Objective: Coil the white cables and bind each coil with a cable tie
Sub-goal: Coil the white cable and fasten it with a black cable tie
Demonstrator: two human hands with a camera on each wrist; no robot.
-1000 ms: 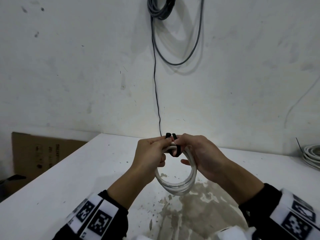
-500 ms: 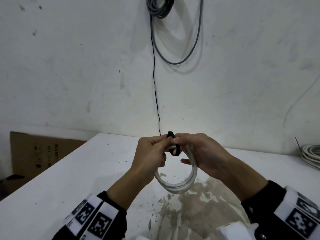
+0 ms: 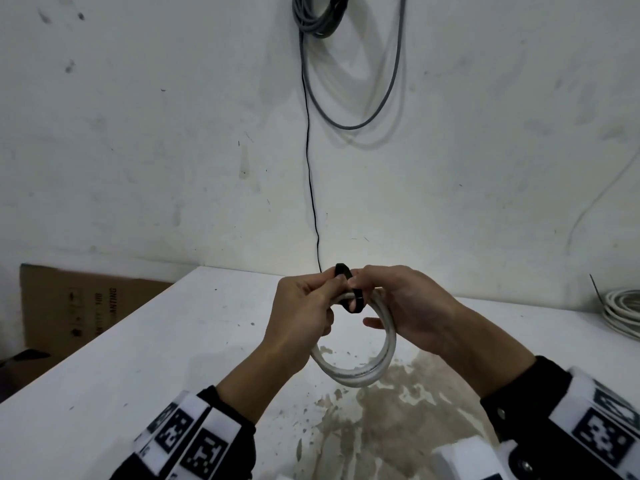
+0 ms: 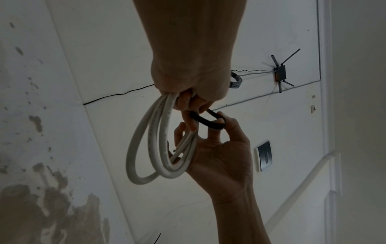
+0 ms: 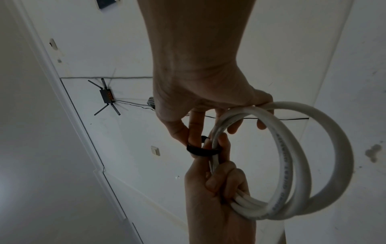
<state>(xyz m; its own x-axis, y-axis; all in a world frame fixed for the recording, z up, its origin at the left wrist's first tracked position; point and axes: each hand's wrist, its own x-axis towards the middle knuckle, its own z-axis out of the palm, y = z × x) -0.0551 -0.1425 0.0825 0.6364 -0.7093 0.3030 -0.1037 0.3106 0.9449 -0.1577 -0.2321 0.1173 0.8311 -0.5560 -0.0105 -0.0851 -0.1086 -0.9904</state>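
Observation:
A small white cable coil [image 3: 353, 374] hangs in the air above the white table [image 3: 138, 341], held between both hands. My left hand [image 3: 323, 289] grips the bunched strands at the coil's top left. A black cable tie [image 3: 356, 301] loops around those strands. My right hand [image 3: 360, 282] pinches the tie between thumb and forefinger, its other fingers loose behind the coil. The right wrist view shows the tie [image 5: 203, 151] as a dark band across the strands of the coil [image 5: 292, 165]. In the left wrist view the tie [image 4: 205, 121] sits beside the coil [image 4: 137, 148].
Another white cable bundle [image 3: 623, 311] lies at the table's far right edge. A cardboard box [image 3: 76, 306] stands left of the table. Grey cable [image 3: 318, 19] hangs on the wall, with a thin black wire [image 3: 311, 185] running down. A brown stain [image 3: 398, 410] marks the tabletop under the coil.
The tie's two upright black ends have come together into one loop over the coil's top. Both hands stay in nearly the same place.

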